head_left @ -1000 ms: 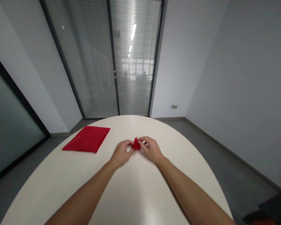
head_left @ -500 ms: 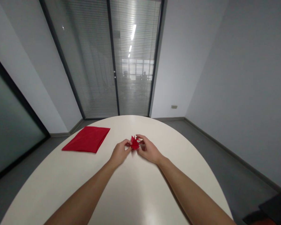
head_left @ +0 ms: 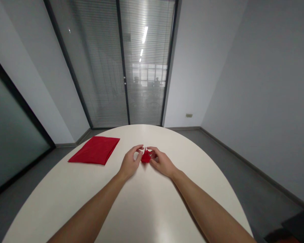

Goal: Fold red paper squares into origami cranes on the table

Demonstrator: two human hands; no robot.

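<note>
A small folded piece of red paper (head_left: 146, 157) sits between both hands near the far middle of a round white table (head_left: 142, 209). My left hand (head_left: 130, 162) pinches its left side with thumb and fingers curled. My right hand (head_left: 161, 161) grips its right side, fingers closed round the paper. Most of the paper's shape is hidden by the fingers.
A flat stack of red paper sheets (head_left: 95, 154) lies on the table to the far left. Beyond the table's far edge stand glass doors with blinds (head_left: 124, 67). Grey floor runs round the table, and a dark object (head_left: 296, 224) sits at bottom right.
Both hands stayed at the same spot while the fingers shifted on the small red paper, turning and pressing it lower toward the table.
</note>
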